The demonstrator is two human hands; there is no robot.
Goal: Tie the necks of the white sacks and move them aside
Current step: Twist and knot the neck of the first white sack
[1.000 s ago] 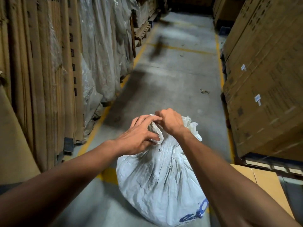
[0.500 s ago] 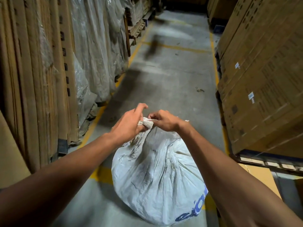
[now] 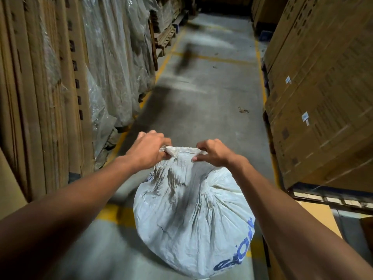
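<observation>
A full white woven sack [image 3: 193, 221] with blue lettering stands on the concrete floor in front of me. Its neck [image 3: 182, 151] is stretched flat between my two hands. My left hand [image 3: 148, 151] grips the left end of the neck with curled fingers. My right hand [image 3: 212, 153] pinches the right end between thumb and fingers. Creased fabric fans down from the neck to the bulging body.
Upright cardboard sheets [image 3: 40, 98] and plastic-wrapped goods [image 3: 113, 57] line the left of the aisle. Large cardboard cartons [image 3: 323, 98] on a pallet stand at the right. Yellow floor lines [image 3: 161, 63] edge the concrete aisle [image 3: 201, 93], which runs ahead. A small scrap [image 3: 243, 110] lies on the floor.
My hands, close together on the bunched neck before, have pulled apart sideways. The neck is now spread flat and taut between them.
</observation>
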